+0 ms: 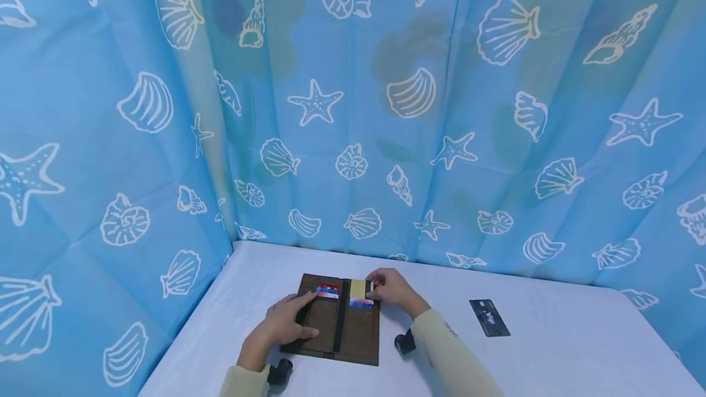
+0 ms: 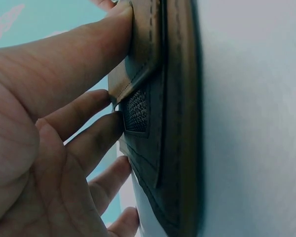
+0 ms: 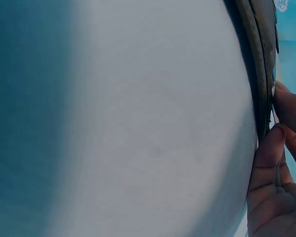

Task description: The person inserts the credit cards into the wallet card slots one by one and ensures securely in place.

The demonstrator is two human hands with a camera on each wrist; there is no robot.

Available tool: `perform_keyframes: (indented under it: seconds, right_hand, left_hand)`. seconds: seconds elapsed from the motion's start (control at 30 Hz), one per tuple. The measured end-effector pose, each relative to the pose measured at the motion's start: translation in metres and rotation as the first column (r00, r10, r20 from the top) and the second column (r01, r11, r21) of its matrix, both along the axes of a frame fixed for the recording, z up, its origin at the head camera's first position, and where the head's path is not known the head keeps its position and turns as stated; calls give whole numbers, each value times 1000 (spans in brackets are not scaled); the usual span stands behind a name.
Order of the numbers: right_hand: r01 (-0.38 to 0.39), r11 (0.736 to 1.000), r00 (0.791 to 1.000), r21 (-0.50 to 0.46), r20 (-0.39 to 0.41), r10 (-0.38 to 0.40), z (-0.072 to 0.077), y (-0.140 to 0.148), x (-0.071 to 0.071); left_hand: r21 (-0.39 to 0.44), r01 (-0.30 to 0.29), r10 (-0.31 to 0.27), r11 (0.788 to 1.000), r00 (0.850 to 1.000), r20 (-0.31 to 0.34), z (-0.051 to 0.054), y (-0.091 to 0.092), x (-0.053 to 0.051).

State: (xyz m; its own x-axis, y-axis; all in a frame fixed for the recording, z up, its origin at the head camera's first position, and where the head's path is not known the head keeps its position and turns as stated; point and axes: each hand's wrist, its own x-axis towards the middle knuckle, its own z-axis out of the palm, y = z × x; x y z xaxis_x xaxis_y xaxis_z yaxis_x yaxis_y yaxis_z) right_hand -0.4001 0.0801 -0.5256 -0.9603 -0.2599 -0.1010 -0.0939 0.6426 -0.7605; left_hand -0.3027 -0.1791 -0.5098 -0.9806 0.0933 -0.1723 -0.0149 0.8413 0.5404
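Observation:
A brown wallet point(image 1: 361, 339) lies unfolded on the white tabletop, with a dark strip point(image 1: 341, 317) down its middle. My left hand point(image 1: 284, 320) rests on its left half, thumb and fingers spread; in the left wrist view the thumb point(image 2: 84, 59) presses the leather beside a small mesh window point(image 2: 136, 112). Red and blue cards point(image 1: 328, 292) stick out of the left pocket. At the top of the right half, my right hand point(image 1: 394, 290) pinches the edge of a yellow card with a dark stripe point(image 1: 357, 288). A blue-and-white card point(image 1: 361, 303) sits just below it.
A black VIP card point(image 1: 489, 318) lies flat on the table to the right of the wallet. Blue curtains point(image 1: 353, 195) with white shell prints hang behind the table and along its left side. A black wrist device point(image 1: 405, 343) sits by each sleeve.

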Motion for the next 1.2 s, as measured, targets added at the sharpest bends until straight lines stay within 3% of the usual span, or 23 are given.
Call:
perform_keyframes:
  seconds: [0.6,0.77,1.0,1.2]
  right_hand:
    - [-119,992,992,50,-31,121,4,1,15]
    - [-129,990,991,51,-35,131,6,1,15]
    - [-129,991,992,33,19,129,6,2,17]
    - [-150,987,988,57,-18,152,6,2,19]
  left_hand:
    - [-1,-11,11,1000,1000,4,2,3,2]
    - [-5,-11,11,1000,1000,-1,3,2,0]
    - [3,-16,16,1000,1000,-8,-1,2,-2]
    - [4,-19,19,1000,1000,-20,0,2,-1]
